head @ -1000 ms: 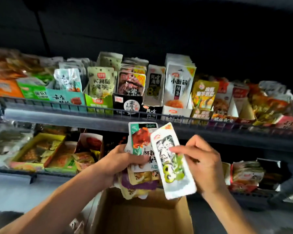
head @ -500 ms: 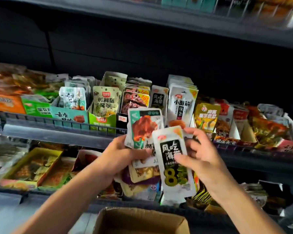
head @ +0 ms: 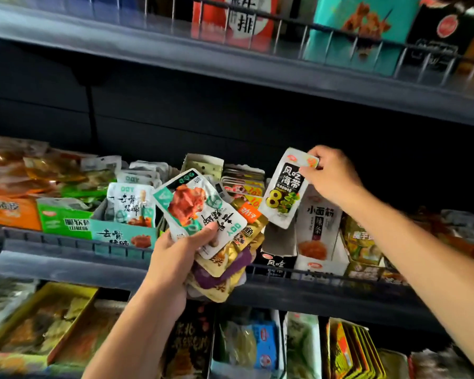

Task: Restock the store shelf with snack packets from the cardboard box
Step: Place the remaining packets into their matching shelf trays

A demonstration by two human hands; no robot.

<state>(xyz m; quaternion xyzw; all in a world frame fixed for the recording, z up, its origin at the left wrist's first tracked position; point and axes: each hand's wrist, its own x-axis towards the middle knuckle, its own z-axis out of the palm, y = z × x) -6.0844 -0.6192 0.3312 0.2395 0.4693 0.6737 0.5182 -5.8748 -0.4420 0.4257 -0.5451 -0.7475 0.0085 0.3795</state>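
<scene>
**Restocking in progress: one packet at the shelf, stack pending**

Left hand (head: pixel 173 265) grips a fanned stack (head: pixel 216 242) of packets, none shelved yet. At its 2 o'clock, right hand (head: pixel 330 177) pinches the kelp packet (head: pixel 283 190) by its top edge, above its display box (head: pixel 275 259) on the shelf (head: pixel 66 265). Judged: insertion remains.

One camera only, worn on the person's head, facing forward at the store shelf (head: pixel 66 265) from close range, roughly level with its middle tier. Wide angle: the upper tier bends across the top, the lower tier fills the bottom, both forearms reach in from below.
</scene>
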